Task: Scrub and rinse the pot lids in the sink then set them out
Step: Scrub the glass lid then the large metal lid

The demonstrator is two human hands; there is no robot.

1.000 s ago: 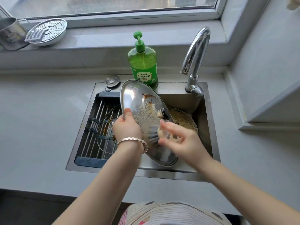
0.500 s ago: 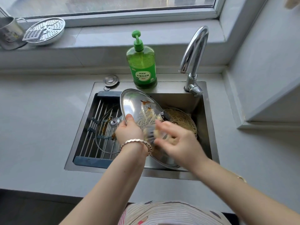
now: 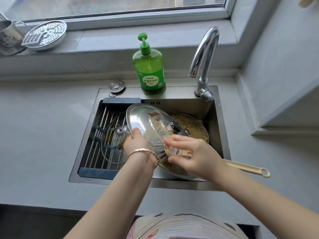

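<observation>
Over the steel sink [image 3: 172,184], the left hand [image 3: 137,144] grips a shiny domed lid [image 3: 143,116] by its rim; the right hand [image 3: 198,156] clasps a beige-handled brush [image 3: 246,168] against it.

1 legible label is recorded, on the green pump bottle [image 3: 149,66] that stands on the back ledge of the sink [image 3: 181,93]. On the white panel of the label [image 3: 151,81], 5 green Chinese characters are read as 柠檬洗洁精. Smaller lines above and below them are too fine to be read. A print is noted on the metal mug [image 3: 8,38] on the windowsill [image 3: 103,42]; it is blurred and cannot be read.
</observation>
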